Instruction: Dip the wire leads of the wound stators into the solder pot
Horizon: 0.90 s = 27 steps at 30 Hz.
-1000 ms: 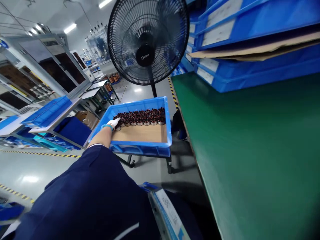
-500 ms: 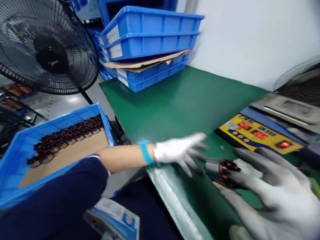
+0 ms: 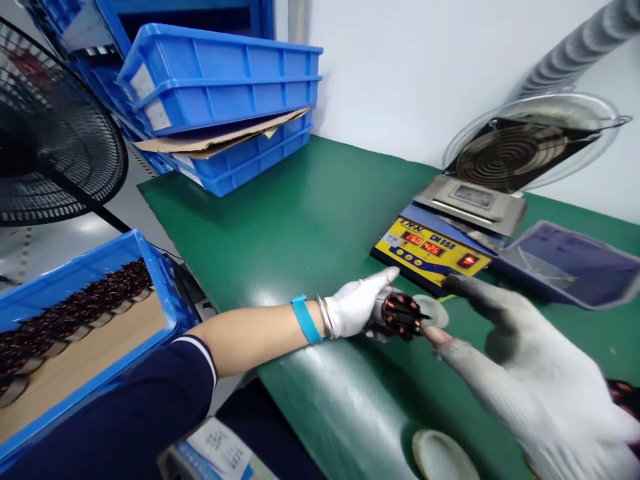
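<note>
My left hand [image 3: 353,308], in a white glove, is closed around a motor stator [image 3: 400,313] with copper windings and dark ends. The stator lies on its side above the green table, its wound end toward my right hand. My right hand [image 3: 520,353], in a white glove with grey fingertips, is open, thumb and forefinger spread apart. Its bare thumb tip is close to the stator's wound end; whether they touch I cannot tell. Copper windings of another part [image 3: 625,395] show at the right edge, partly hidden by my right hand.
A yellow controller [image 3: 430,250] with red digits stands beyond my hands, a round fume hood [image 3: 505,157] behind it. A purple tray [image 3: 575,263] is at right. Stacked blue crates [image 3: 240,73] stand at the back. A blue bin [image 3: 165,300] of stators and a fan are at left.
The stator has passed from my right hand to my left hand, which has closed on it. My right hand has let go. The view has turned right.
</note>
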Motion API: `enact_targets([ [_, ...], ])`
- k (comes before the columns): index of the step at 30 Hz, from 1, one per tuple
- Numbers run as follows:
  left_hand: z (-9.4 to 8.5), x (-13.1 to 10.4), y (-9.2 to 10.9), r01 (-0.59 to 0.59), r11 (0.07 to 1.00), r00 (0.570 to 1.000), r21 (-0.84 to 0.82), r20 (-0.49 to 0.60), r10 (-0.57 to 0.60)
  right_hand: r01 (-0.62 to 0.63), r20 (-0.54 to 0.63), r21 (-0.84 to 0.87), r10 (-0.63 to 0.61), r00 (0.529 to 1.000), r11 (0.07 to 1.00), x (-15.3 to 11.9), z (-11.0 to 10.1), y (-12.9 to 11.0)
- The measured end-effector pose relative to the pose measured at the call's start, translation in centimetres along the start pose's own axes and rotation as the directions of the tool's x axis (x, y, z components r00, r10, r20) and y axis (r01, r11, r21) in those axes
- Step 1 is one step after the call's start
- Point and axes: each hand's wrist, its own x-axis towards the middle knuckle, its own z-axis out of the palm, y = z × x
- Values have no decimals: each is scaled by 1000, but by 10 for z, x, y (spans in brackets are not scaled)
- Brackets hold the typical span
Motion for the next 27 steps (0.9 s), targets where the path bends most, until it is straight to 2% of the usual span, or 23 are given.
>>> enact_targets([
  [2,5,-2,-4,7,994,999,105,-38,-3,190,-72,-93,-197,978,977,4,1,-14],
  [4,10,-4,-11,-14,973,996,231,-84,34,375,-85,-170,-393,916,911,8,2,-24],
  [6,13,-5,-17,-43,961,993,274,-92,70,482,-74,-205,-505,860,852,13,1,-28],
  [7,15,-5,-20,-66,968,993,243,-80,88,514,-72,-218,-539,839,829,15,0,-30],
  [10,15,-4,-19,-176,978,983,-113,-72,168,569,-49,-326,-615,787,755,19,-11,-35],
  [12,11,-2,-12,-248,892,967,-379,-156,202,588,-65,-409,-665,744,698,20,-23,-41],
  [14,6,0,-5,-276,813,956,-512,-238,175,590,-117,-372,-667,736,716,20,-33,-49],
  [15,5,1,-2,-222,820,971,-528,-198,136,583,-142,-309,-642,753,752,20,-37,-52],
  [17,3,-1,-2,21,878,999,-479,53,5,553,-145,-176,-577,804,814,20,-40,-55],
  [18,4,-2,-4,147,908,977,-393,202,-71,552,-130,-139,-568,813,822,21,-40,-55],
  [19,5,-5,-6,238,925,937,-298,322,-137,561,-119,-127,-574,810,818,22,-39,-54],
  [20,7,-7,-7,282,934,899,-219,401,-177,574,-112,-138,-589,800,807,22,-39,-52],
  [21,7,-10,-8,271,944,888,-187,428,-170,585,-108,-168,-605,789,793,23,-39,-51],
  [22,8,-11,-8,205,954,911,-220,398,-104,586,-107,-211,-614,782,782,24,-39,-50],
  [24,6,-11,-5,-13,926,967,-377,232,109,567,-129,-279,-615,778,775,24,-42,-50],
  [26,2,-6,-2,-242,821,961,-518,-13,275,549,-146,-278,-600,787,788,23,-46,-53],
  [27,0,-3,0,-284,792,954,-540,-76,290,540,-155,-252,-585,796,803,23,-47,-55],
])
